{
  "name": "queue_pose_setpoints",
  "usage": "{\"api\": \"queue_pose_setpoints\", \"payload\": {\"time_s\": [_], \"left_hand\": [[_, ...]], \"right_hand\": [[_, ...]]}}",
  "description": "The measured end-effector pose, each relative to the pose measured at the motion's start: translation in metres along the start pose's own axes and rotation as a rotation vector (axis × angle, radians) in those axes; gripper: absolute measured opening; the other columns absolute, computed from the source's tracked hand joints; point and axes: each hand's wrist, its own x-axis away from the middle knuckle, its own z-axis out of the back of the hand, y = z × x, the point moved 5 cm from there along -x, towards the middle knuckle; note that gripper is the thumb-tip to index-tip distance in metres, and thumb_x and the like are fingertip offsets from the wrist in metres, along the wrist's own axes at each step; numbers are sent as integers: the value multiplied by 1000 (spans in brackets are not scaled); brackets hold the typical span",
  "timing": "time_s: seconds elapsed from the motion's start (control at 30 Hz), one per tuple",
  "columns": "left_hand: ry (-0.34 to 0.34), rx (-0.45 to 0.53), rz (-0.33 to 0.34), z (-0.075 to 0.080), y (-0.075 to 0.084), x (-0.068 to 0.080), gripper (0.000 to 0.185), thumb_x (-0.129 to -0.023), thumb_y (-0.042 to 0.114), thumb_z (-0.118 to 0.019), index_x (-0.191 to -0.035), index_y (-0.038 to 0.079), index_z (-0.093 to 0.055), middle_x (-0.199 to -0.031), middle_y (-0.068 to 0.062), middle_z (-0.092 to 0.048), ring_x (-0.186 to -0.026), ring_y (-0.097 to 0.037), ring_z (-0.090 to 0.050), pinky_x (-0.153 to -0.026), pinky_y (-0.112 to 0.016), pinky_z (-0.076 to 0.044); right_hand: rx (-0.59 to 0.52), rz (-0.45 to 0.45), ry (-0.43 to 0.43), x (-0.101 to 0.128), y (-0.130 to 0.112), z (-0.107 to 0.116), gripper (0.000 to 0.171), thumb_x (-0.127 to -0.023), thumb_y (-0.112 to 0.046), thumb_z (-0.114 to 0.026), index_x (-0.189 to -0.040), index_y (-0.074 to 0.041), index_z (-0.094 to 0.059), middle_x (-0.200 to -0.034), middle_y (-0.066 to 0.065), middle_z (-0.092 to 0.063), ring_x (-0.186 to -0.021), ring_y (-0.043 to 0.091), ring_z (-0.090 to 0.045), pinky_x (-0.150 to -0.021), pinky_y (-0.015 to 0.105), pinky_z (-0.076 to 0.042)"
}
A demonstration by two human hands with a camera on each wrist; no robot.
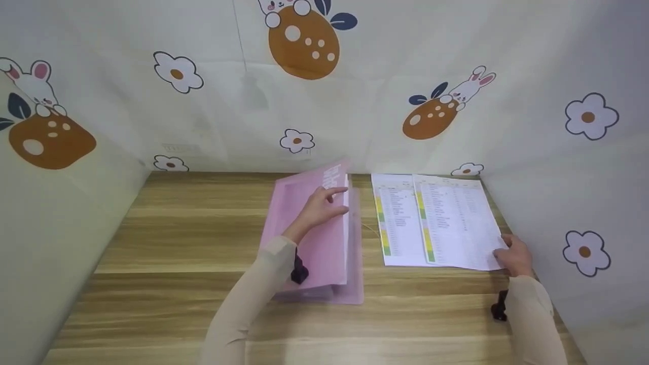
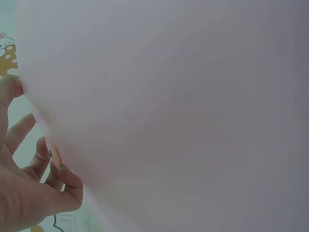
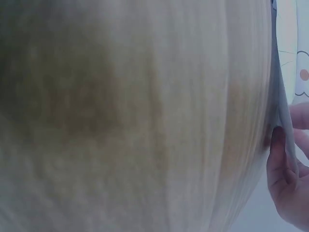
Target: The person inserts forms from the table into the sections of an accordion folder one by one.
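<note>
A pink translucent document folder (image 1: pixel 304 223) lies on the table with its cover tilted up over white papers. My left hand (image 1: pixel 322 205) is at the cover's right edge, thumb and forefinger apart. In the left wrist view, the pink cover (image 2: pixel 169 116) fills most of the picture, and fingers of the left hand (image 2: pixel 36 179) touch its edge. At the right, my right hand (image 1: pixel 517 256) pinches the lower right corner of a printed sheet (image 1: pixel 456 218). The right wrist view shows the right hand (image 3: pixel 289 179) with the paper edge (image 3: pixel 285 111) between thumb and fingers.
Another printed sheet (image 1: pixel 398 238) with a coloured strip lies partly under the held one. The wood-grain table (image 1: pixel 177 263) meets patterned fabric walls (image 1: pixel 223 111) at the back and both sides. The right hand is close to the right wall.
</note>
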Motion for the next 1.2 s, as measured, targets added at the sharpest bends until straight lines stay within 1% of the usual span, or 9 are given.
{"api": "queue_pose_setpoints", "payload": {"time_s": [0.17,0.27,0.37,0.53,0.6,0.73,0.93,0.97,1.2], "left_hand": [[1,4,22,0,-1,0,50,-73,23,-70,-120,13,-57,-86,-8,-45,-78,-19,-42,-63,-28,-34],[2,-1,22,-1,-1,0,50,-73,23,-70,-120,14,-57,-86,-8,-45,-78,-18,-42,-63,-29,-34],[4,-2,15,-1,-1,0,50,-73,23,-70,-120,12,-57,-86,-9,-46,-78,-19,-43,-63,-29,-35],[6,5,4,-1,-1,0,50,-73,22,-70,-120,11,-56,-86,-9,-46,-78,-19,-43,-63,-29,-35],[7,10,-3,0,-1,0,50,-73,22,-70,-120,10,-56,-86,-9,-46,-78,-19,-42,-63,-29,-35],[11,13,-13,0,0,0,50,-72,21,-70,-119,10,-57,-84,-9,-46,-77,-19,-42,-63,-29,-34],[10,0,-5,0,1,0,49,-72,22,-70,-119,12,-57,-84,-8,-46,-77,-18,-43,-63,-29,-35],[8,-1,-2,0,1,0,49,-72,22,-70,-119,12,-57,-84,-8,-46,-77,-18,-43,-63,-29,-35],[1,-10,-26,-1,2,0,49,-73,20,-70,-119,10,-57,-84,-7,-47,-79,-19,-43,-62,-28,-34]], "right_hand": [[-39,7,-28,3,-5,5,51,-78,-1,-46,-126,13,-34,-130,33,-27,-113,41,-29,-91,47,-28],[-54,18,-97,-2,-2,8,51,-79,-8,-48,-124,12,-38,-128,33,-30,-104,37,-33,-80,40,-34],[-68,26,-149,-22,16,7,52,-78,-14,-49,-124,10,-41,-126,30,-34,-97,33,-35,-68,30,-34],[-65,54,-176,-53,46,2,52,-83,-19,-47,-129,3,-39,-129,26,-34,-101,31,-33,-69,30,-32],[-57,46,-178,-48,41,4,52,-83,-19,-46,-130,1,-38,-132,25,-31,-102,31,-32,-65,31,-32],[-69,61,-185,-16,3,13,56,-78,-11,-45,-131,4,-36,-132,29,-26,-98,35,-33,-58,31,-33],[-104,88,-142,6,-20,25,53,-83,-6,-43,-134,-1,-32,-137,30,-17,-111,39,-30,-81,42,-35],[-127,79,-136,6,-20,27,52,-84,-6,-43,-135,-2,-32,-138,28,-13,-118,39,-23,-87,47,-30],[-154,126,-37,6,-29,37,48,-83,-6,-45,-131,-2,-39,-138,21,-22,-122,35,-22,-91,45,-26]]}}
